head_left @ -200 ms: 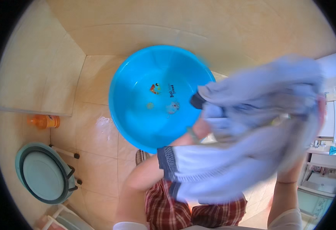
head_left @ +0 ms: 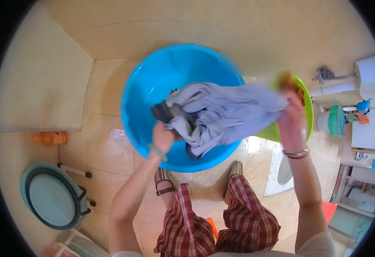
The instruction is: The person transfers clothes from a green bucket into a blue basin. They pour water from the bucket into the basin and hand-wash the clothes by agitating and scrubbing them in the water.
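A light grey-blue garment [head_left: 230, 111] with dark ribbed edges is stretched out over a big blue plastic basin [head_left: 138, 81]. My left hand [head_left: 163, 139], a pale bangle at its wrist, grips the garment's dark-edged left end, low over the basin. At the other end my right hand [head_left: 292, 113] holds the cloth, somewhat blurred, above a lime-green basin [head_left: 308, 115]. The garment hides most of the blue basin's printed bottom. Some reddish-brown stuff shows inside the green basin, but I cannot make it out.
On the left lie an orange bottle [head_left: 50, 138] and a grey-green folding basin [head_left: 52, 199] leaning at the wall. A squat toilet [head_left: 279, 171] is set in the floor at right. Farther right stand a green-rimmed bucket [head_left: 336, 121] and a white water tank [head_left: 372, 76].
Both hands have swung the garment left, from the right side to over the blue basin. My hands are farther apart, and the green basin and squat toilet have come into sight.
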